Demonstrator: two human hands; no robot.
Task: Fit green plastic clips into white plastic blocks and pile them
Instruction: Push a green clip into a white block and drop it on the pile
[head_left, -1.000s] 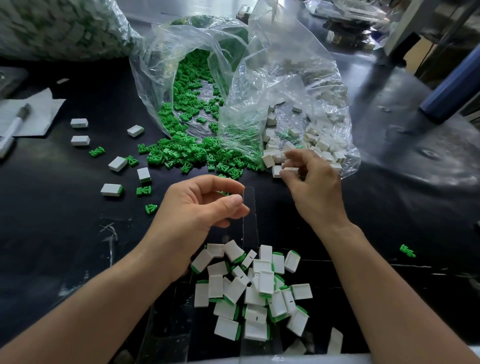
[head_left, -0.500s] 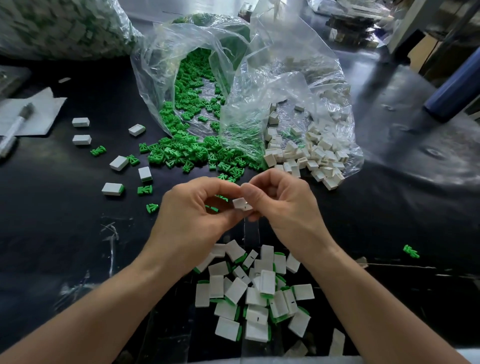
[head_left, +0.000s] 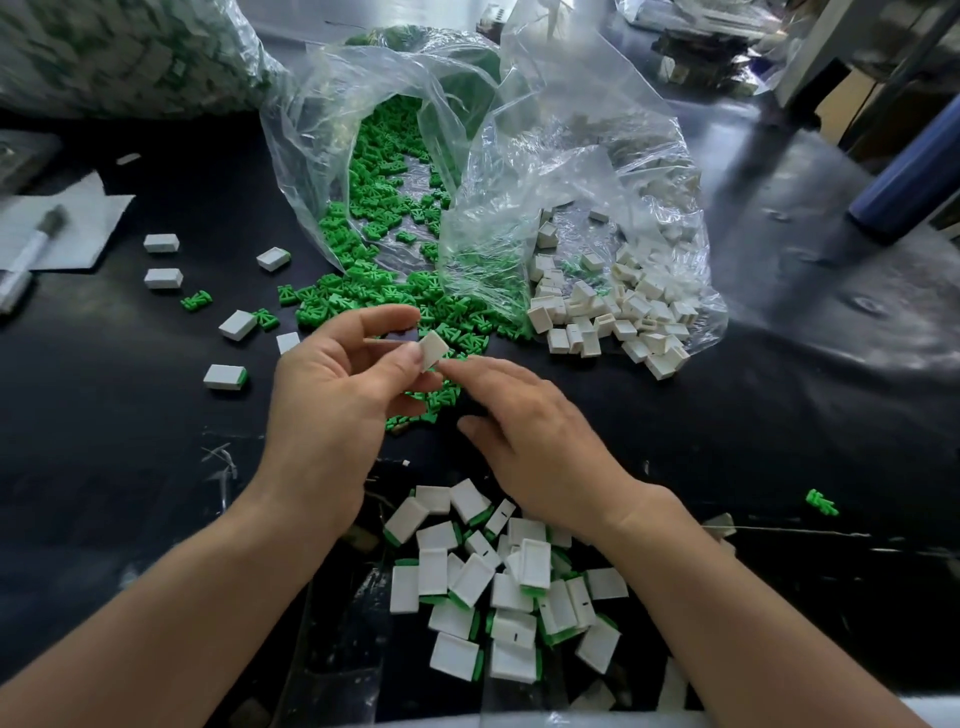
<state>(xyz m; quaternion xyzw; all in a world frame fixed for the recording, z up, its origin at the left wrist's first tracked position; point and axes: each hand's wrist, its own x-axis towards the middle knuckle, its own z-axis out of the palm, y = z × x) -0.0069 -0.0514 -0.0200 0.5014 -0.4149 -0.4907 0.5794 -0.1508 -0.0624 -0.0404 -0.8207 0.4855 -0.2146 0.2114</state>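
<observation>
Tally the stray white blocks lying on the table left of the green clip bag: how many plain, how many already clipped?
Plain white blocks: 5, one partly behind the left hand
Clipped white blocks: 1
Total: 6

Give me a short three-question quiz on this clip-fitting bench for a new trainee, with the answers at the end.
1. True or false: the bag of green clips lies to the right of the bag of white blocks.
2. Which hand pinches the single white block? A: left. B: right. C: neither.
3. Fill the gap: the pile of fitted blocks lies ____ the two forearms.
Key: 1 false; 2 A, the left hand; 3 between.
</observation>
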